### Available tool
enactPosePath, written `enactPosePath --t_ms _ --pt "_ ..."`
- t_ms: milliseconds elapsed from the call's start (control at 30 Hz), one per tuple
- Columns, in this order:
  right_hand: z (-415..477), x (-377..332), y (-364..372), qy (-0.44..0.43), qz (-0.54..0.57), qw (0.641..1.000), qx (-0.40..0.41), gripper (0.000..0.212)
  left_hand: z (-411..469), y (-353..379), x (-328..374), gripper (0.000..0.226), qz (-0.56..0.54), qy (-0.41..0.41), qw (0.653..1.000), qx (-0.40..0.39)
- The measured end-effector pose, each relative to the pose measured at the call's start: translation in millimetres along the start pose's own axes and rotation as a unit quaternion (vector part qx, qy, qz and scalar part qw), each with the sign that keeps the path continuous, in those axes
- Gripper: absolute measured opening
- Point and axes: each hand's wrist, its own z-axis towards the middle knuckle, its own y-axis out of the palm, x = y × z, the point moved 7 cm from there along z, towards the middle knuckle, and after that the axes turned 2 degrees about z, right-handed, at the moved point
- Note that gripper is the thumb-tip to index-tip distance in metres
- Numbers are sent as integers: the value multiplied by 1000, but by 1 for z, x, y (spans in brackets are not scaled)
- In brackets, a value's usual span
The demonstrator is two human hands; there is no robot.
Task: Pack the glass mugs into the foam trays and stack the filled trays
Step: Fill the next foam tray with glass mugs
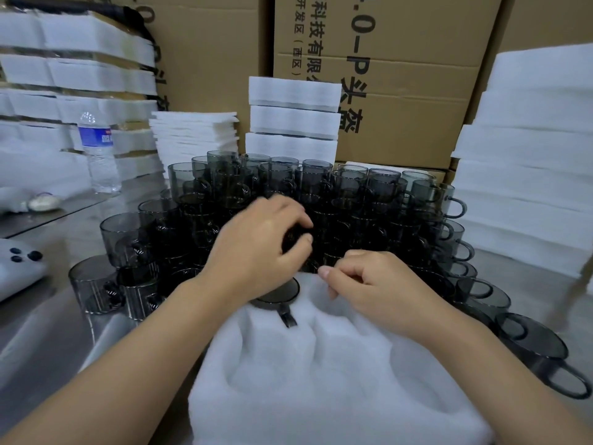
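The left hand (263, 242) clasps a glass mug (296, 237) at the near edge of the pile (353, 200), beyond the foam tray (321, 396). The right hand (378, 284) curls at the tray's far rim; grip unclear. Mug likely slick, rigid, breakable: hold its body.

Dim even indoor light, soft shadows, wide-angle bending at edges, motion blur on left hand (260, 239), foam detail washed out

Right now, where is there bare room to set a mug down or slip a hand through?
Bare steel table left of the foam tray, beside the white device; a narrow strip between the right mug row and the foam stack. The tray's near pockets are empty. The mug pile behind is packed tight.
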Motion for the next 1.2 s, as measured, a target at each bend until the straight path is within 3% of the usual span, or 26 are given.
enactPosePath --t_ms 100,167,367,800,1033,1200 --pt "-1 1 0 4 -6 1000 -5 40 4 -28 -16 37 119 -40 982 142" --pt "-2 0 1 5 -10 1000 -10 40 5 -37 -31 46 156 -76 970 170" --pt "-2 0 1 11 -10 1000 -6 39 6 -29 -56 65 209 -117 965 110" --pt "-2 1 0 -1 -15 1000 2 40 7 -28 -53 52 241 -101 960 104" --pt "1 5 -9 15 83 995 54 38 0 -34 -14 41 165 37 961 218" --pt "4 14 -21 69 300 940 143 30 -4 -16 21 35 86 198 964 155"
